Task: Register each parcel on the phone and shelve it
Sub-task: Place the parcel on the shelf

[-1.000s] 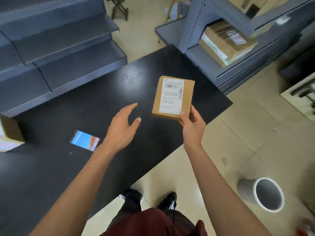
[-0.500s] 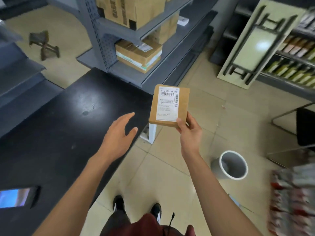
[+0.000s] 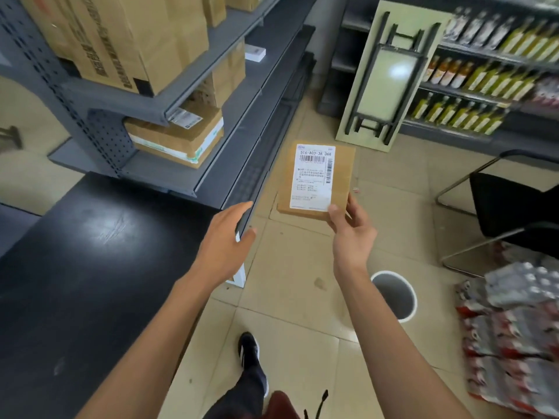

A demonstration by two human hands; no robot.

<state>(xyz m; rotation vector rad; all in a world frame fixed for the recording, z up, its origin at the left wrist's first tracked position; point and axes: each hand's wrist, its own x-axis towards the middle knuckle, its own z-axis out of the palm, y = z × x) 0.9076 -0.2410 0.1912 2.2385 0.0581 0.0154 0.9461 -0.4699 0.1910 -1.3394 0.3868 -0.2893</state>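
Head view: your right hand (image 3: pixel 352 237) pinches the flat brown cardboard parcel (image 3: pixel 316 179) by its lower right corner, thumb on the face and fingers behind it. The parcel is held up above the beige tiled floor (image 3: pixel 290 313), just right of centre, its white shipping label (image 3: pixel 313 176) turned towards you; the top line reads 516-A03-36 368.

Your left hand (image 3: pixel 225 240) hangs open at 9 o'clock from the parcel, fingers straight and relaxed, gripping nothing, apart from the parcel and over the far right corner of the black table (image 3: pixel 90 267).

At 10 o'clock from the parcel stands the grey metal shelving unit (image 3: pixel 236 95). Its low shelf carries a taped brown carton (image 3: pixel 175 140), and the shelf above carries a tall brown cardboard box (image 3: pixel 121 40). A small white box (image 3: pixel 255 53) lies further along the rack.

At 1 o'clock a pale folded table with black legs (image 3: pixel 390 74) leans upright against a dark shelf of bottles (image 3: pixel 484 86). At 3 o'clock sits a black chair (image 3: pixel 508 207). At 5 o'clock stands a grey round bin (image 3: pixel 396 294), and beyond it lie blurred wrapped packs (image 3: pixel 511 337).
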